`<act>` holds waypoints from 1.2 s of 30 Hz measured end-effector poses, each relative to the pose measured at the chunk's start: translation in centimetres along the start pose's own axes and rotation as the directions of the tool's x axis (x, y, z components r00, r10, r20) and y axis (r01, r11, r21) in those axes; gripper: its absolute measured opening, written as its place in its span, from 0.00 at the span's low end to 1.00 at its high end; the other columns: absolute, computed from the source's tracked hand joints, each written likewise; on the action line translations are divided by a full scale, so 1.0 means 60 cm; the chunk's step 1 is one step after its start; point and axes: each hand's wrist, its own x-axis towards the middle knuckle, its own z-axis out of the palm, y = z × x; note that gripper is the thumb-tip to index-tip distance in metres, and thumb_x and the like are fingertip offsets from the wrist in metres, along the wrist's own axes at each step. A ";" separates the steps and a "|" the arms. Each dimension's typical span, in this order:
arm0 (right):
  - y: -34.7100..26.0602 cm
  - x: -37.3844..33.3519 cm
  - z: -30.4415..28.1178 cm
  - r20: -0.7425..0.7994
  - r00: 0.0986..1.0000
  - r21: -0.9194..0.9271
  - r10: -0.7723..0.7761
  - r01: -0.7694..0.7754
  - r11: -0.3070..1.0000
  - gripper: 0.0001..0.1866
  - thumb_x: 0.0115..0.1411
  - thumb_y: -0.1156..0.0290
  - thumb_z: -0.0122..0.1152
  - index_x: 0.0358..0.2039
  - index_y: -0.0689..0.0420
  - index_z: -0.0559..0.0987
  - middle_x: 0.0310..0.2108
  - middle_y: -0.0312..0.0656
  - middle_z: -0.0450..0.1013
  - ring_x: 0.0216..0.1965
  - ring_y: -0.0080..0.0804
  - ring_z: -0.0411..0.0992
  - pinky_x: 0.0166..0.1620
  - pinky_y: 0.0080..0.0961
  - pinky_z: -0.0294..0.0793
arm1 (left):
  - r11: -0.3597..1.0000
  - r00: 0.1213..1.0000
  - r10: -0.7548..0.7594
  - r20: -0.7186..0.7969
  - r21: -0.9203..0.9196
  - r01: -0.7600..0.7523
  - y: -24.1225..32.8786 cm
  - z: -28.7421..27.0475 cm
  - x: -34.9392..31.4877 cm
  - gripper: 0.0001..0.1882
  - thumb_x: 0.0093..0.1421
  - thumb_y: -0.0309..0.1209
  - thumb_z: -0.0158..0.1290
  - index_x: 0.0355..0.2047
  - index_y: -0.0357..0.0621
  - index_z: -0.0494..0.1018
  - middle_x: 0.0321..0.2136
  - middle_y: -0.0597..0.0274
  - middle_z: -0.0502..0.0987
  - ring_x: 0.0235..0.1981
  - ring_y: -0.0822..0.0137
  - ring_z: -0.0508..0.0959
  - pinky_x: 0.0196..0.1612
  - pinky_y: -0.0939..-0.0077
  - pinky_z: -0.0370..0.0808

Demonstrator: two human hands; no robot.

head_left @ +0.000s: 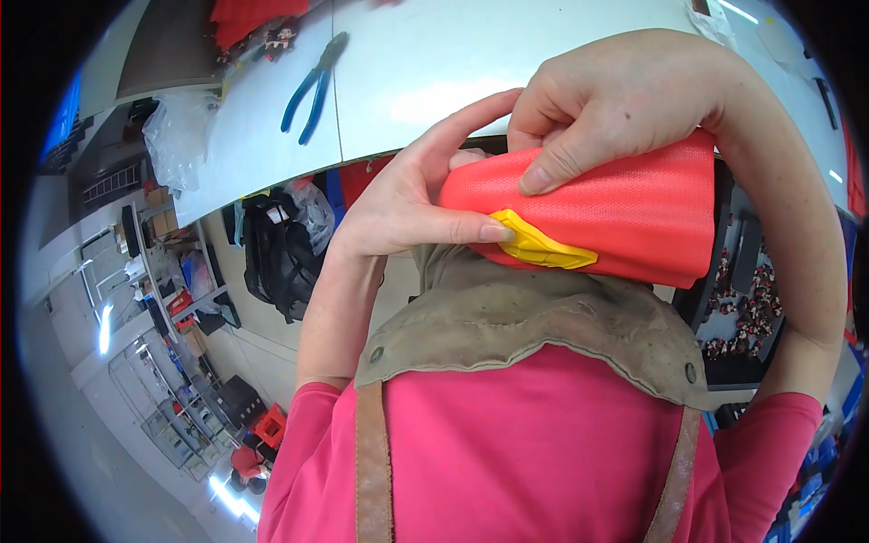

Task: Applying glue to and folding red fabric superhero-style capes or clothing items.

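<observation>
Close to my body, at the table's front edge, I hold a red, textured, curved soft-looking piece (634, 213) shaped like a toy cape. On its near side sits a yellow pointed emblem (543, 246). My left hand (398, 204) grips the piece's left end, with the thumb pressing on the emblem's left tip. From above, my right hand (615, 104) pinches the upper edge, its thumb on the red surface and the other fingers curled behind it. What those curled fingers touch is hidden.
Blue-handled cutting pliers (312, 90) lie on the white table (398, 54). Red pieces (258, 11) are at the far left, and a clear plastic bag (181, 136) hangs at the table's left end. A black tray (738, 366) with small figures stands at my right. A black backpack (281, 253) is below the table.
</observation>
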 end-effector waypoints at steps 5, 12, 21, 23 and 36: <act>-0.011 -0.002 -0.003 -0.049 0.999 -0.012 0.008 -0.009 1.000 0.19 0.57 0.55 0.61 0.34 0.62 0.80 0.23 0.37 0.76 0.24 0.23 0.72 0.30 0.20 0.70 | 0.997 0.999 0.020 -0.027 -0.080 -0.022 0.000 0.001 -0.002 0.49 0.45 0.20 0.65 0.65 0.40 0.50 0.43 0.53 0.75 0.45 0.67 0.75 0.51 0.74 0.71; -0.070 -0.042 -0.045 -0.078 0.978 -0.075 0.193 -0.199 0.977 0.29 0.62 0.49 0.49 0.47 0.63 0.75 0.36 0.43 0.76 0.32 0.27 0.74 0.34 0.19 0.72 | 0.979 0.996 0.069 -0.049 -0.191 -0.077 -0.006 0.002 -0.003 0.49 0.44 0.20 0.65 0.64 0.39 0.51 0.53 0.50 0.69 0.53 0.64 0.72 0.56 0.70 0.68; 0.073 -0.173 0.119 -0.853 0.515 0.294 0.087 0.337 0.894 0.47 0.51 0.39 0.61 0.60 0.64 0.63 0.51 0.46 0.70 0.53 0.31 0.68 0.54 0.27 0.65 | 0.977 0.969 0.150 -0.194 -0.119 -0.175 0.004 0.035 -0.001 0.44 0.45 0.21 0.65 0.62 0.39 0.56 0.54 0.55 0.68 0.53 0.66 0.71 0.57 0.70 0.68; 0.055 -0.157 0.150 -0.857 0.479 0.353 0.190 0.278 0.893 0.39 0.47 0.57 0.72 0.54 0.66 0.68 0.46 0.44 0.73 0.49 0.30 0.71 0.53 0.27 0.69 | 0.978 0.970 0.156 -0.186 -0.107 -0.178 -0.007 0.045 0.010 0.41 0.45 0.19 0.64 0.59 0.39 0.59 0.57 0.56 0.65 0.56 0.64 0.69 0.59 0.68 0.66; 0.061 -0.122 0.170 -0.832 0.470 0.448 0.294 0.258 0.856 0.30 0.46 0.66 0.74 0.47 0.66 0.72 0.39 0.43 0.76 0.41 0.29 0.76 0.46 0.24 0.75 | 0.999 0.996 0.005 -0.091 -0.035 -0.008 -0.003 0.073 0.014 0.36 0.51 0.20 0.61 0.59 0.39 0.59 0.42 0.57 0.77 0.47 0.71 0.76 0.51 0.76 0.72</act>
